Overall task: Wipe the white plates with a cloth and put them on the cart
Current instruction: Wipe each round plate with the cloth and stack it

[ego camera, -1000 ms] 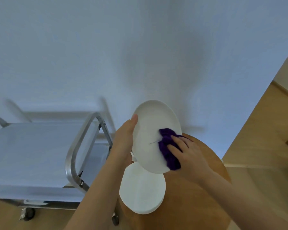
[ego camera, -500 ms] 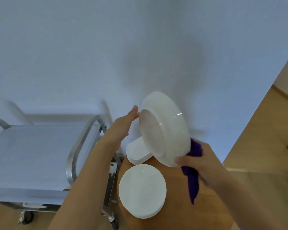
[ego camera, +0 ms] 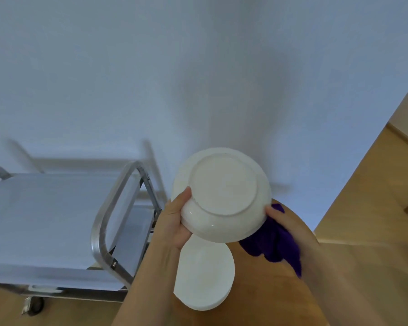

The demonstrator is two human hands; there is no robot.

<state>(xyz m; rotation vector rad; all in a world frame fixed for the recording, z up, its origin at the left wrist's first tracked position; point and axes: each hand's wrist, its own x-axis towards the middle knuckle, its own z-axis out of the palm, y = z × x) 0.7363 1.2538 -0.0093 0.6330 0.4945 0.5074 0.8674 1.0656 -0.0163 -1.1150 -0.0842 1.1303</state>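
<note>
My left hand grips the white plate, bottom up. My right hand pinches its rim and holds the purple cloth. I should rub all around, holding tight.

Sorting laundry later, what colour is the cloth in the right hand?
Dark purple; the cloth shows best in the head view.

A white plate is held up with its underside and foot ring turned toward the camera. Its left rim is gripped by the left hand, its right rim by the right hand, in which a purple cloth is also bunched. Below, a stack of white plates is seen on a round wooden table. A steel cart is parked to the left, against a pale wall.
</note>
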